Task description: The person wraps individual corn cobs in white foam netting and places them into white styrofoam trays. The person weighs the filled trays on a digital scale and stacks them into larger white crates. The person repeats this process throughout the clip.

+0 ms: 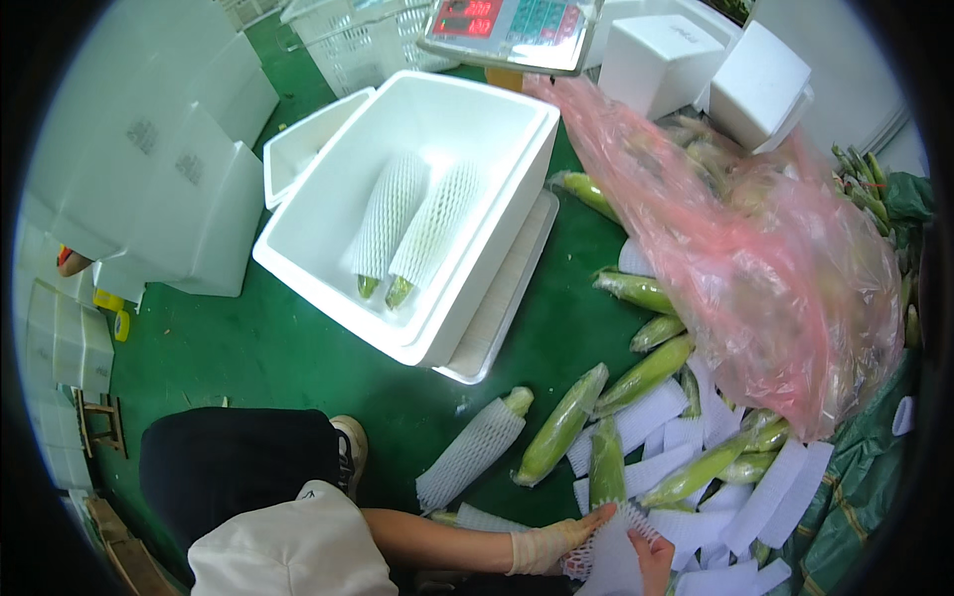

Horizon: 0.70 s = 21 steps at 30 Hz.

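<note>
My left hand (583,530), in a pale striped fingerless glove, grips a white foam net sleeve (613,555) at the bottom of the view. On the sleeve's other side, my right hand (654,557) pinches its edge. The sleeve's mesh mouth meets the lower end of a film-wrapped green zucchini (607,458); how far it goes in is hidden. Left of my hands lies a sleeved zucchini (473,451), and above them a bare film-wrapped one (560,428). Two sleeved zucchini (389,220) lie side by side inside a white foam box (477,313).
Loose foam sleeves (775,503) and several zucchini (700,469) lie right of my hands. A pink plastic bag (768,276) covers the pile's far side. A digital scale (514,33) stands beyond the box. Stacked foam boxes (149,156) line the left; yellow tape rolls (121,325) sit beside them.
</note>
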Each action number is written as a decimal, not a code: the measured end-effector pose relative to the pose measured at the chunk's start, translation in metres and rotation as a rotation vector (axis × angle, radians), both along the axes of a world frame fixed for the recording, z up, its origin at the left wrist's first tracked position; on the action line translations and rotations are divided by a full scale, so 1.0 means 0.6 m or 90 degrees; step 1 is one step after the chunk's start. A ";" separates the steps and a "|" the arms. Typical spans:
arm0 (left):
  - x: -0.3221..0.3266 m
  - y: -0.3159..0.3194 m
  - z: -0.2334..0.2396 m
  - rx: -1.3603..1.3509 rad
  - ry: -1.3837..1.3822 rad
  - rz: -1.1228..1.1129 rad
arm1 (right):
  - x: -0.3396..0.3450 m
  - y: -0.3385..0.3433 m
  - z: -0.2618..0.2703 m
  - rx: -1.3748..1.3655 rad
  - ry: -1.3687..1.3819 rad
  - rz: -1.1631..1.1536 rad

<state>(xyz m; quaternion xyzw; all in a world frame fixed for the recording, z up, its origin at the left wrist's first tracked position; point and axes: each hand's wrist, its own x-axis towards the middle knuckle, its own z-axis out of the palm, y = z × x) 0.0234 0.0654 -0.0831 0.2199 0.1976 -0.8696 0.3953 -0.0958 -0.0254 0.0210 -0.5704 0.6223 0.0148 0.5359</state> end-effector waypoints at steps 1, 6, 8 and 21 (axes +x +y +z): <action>-0.013 -0.002 0.007 -0.023 0.031 0.020 | -0.009 0.009 0.023 0.002 0.005 0.002; 0.070 -0.089 0.027 0.020 -0.108 0.070 | 0.070 -0.093 -0.024 -0.115 -0.136 -0.087; 0.109 -0.144 0.015 -0.089 -0.360 0.132 | 0.091 -0.173 -0.068 -0.152 -0.239 -0.072; 0.186 -0.283 -0.079 -0.156 -1.262 -0.144 | 0.139 -0.192 -0.433 -0.265 -0.267 -0.452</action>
